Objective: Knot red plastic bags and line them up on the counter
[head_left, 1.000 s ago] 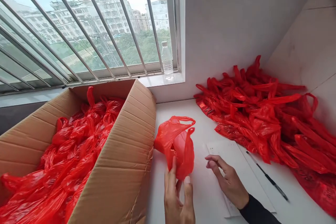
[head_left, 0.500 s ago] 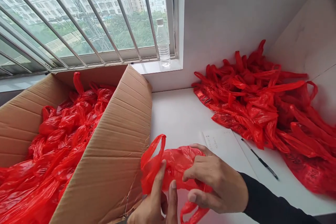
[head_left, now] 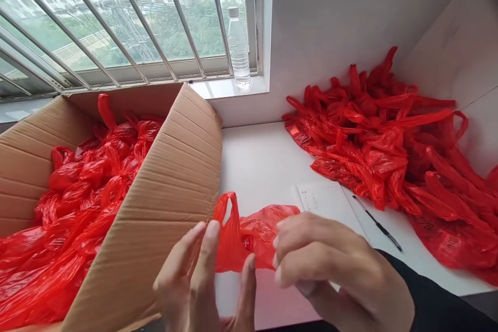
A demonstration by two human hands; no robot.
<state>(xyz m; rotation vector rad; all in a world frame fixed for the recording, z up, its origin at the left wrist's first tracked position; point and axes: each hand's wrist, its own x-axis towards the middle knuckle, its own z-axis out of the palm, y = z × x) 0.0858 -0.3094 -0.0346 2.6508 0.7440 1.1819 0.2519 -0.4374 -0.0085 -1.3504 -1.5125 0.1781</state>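
A thin red plastic bag (head_left: 268,220) with loop handles lies on the white table in front of me, one handle standing up at its left end. Something small and darker red shows through its middle, too small to name. At the bag's left end is my left hand (head_left: 202,280), its fingers spread and its fingertips close to the upright handle. My right hand (head_left: 342,264) is at the bag's right end with bent fingers, blurred by motion. It covers part of the bag, and whether it grips the plastic is hidden.
A large cardboard box (head_left: 155,202) full of knotted red bags (head_left: 93,171) stands on the left. A heap of red bags (head_left: 373,140) lies on the right, near a sheet of paper (head_left: 330,202) and a black pen (head_left: 377,223). A water bottle (head_left: 238,52) stands on the windowsill.
My left hand has shifted left and its fingers have spread away from the bag. My right hand has come nearer the camera with its fingers more bent. The lower handle no longer shows.
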